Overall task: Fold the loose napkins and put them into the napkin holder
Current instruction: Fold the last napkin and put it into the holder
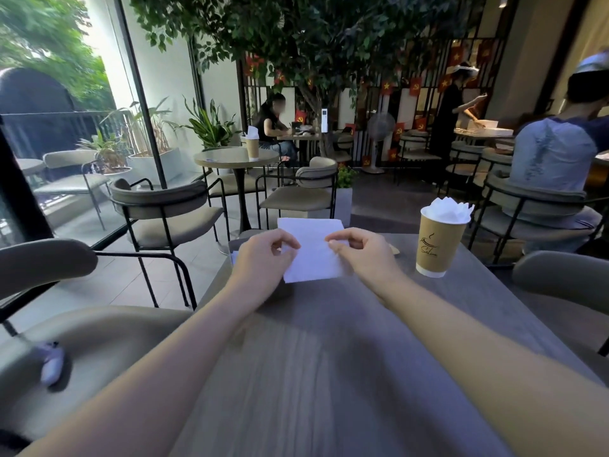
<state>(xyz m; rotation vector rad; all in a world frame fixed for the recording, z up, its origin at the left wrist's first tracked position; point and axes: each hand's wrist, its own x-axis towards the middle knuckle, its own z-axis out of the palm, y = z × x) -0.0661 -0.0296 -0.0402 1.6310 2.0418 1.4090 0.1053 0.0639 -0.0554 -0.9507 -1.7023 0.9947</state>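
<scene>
A white napkin (313, 249) is held up over the far part of the grey table (329, 341). My left hand (263, 255) pinches its left edge and my right hand (362, 252) pinches its right edge, both at mid-height. To the right stands a tan paper cup (438, 245) that serves as the napkin holder, with folded white napkins (449, 209) sticking out of its top. Behind my left hand, a bit of white paper (234, 257) shows near a box at the table's far edge, mostly hidden.
Grey padded chairs stand at the left (164, 206), near my left arm (49, 262) and at the right (560, 278). A small lilac object (52, 367) lies on the seat at lower left. Other people sit and stand at tables further back.
</scene>
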